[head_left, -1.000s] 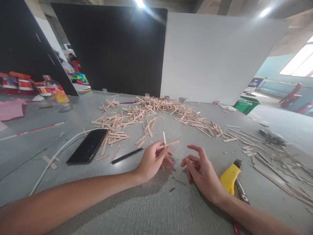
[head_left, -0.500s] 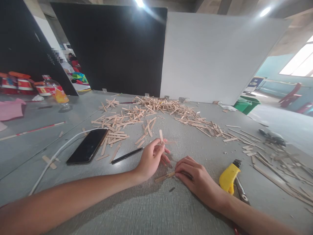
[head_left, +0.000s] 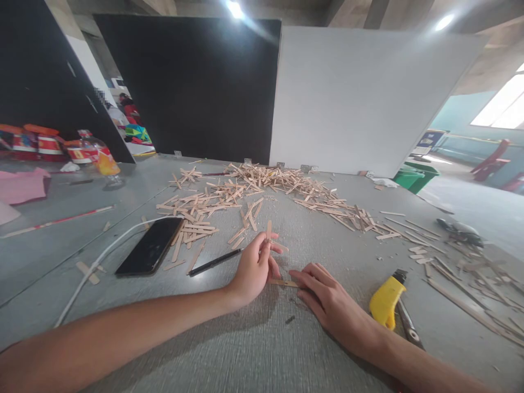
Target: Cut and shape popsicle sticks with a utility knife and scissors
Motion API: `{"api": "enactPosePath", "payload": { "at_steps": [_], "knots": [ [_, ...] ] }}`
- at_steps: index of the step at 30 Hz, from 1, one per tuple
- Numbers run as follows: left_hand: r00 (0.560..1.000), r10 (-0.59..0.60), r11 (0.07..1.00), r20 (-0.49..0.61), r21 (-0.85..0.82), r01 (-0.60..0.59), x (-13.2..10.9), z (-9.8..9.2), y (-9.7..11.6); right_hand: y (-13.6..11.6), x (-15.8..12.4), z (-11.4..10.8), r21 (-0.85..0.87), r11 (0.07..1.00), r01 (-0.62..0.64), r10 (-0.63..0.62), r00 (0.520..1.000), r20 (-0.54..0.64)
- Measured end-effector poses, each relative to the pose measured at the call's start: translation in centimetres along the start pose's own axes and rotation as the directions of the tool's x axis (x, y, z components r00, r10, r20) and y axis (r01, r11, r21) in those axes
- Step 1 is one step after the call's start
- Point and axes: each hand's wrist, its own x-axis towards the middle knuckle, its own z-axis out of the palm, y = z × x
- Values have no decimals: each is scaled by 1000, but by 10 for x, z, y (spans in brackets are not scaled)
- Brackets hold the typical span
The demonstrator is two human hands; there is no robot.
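Note:
Pinched between the thumb and fingers of my left hand is a wooden craft stick, standing upright. A second stick piece crosses behind its lower end; whether the two are joined is hidden. My right hand rests low over the table, its thumb and fingers closed about the end of another craft stick. That stick lies nearly level, its left end close under my left fingers. A small dark bit lies on the table just in front.
Craft sticks are heaped across the back. A phone with a white cable and a black pen lie left. On the right are a yellow-handled cutter, a metal tool and scattered strips. A bottle stands far left.
My right hand has shifted the level stick slightly up, towards my left fingers. The stick piece in my left hand that pointed right now slants downward. The view has tilted slightly.

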Motion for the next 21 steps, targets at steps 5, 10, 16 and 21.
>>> {"api": "enactPosePath", "payload": {
  "at_steps": [5,10,16,21],
  "knots": [
    [1000,7,1000,-18,-17,-8,0,0,1,-2,0,-1,34,999,2,-2,1000,-25],
    [999,-2,999,-36,-38,1,0,1,0,-2,1,-1,37,999,38,-37,999,-20],
    [999,-30,998,-21,-53,29,2,1,-5,3,0,4,115,991,-68,81,990,-115],
    [998,-44,998,53,-36,46,-1,-1,-5,3,-3,5,193,975,-111,160,952,-262]
  ]
}}
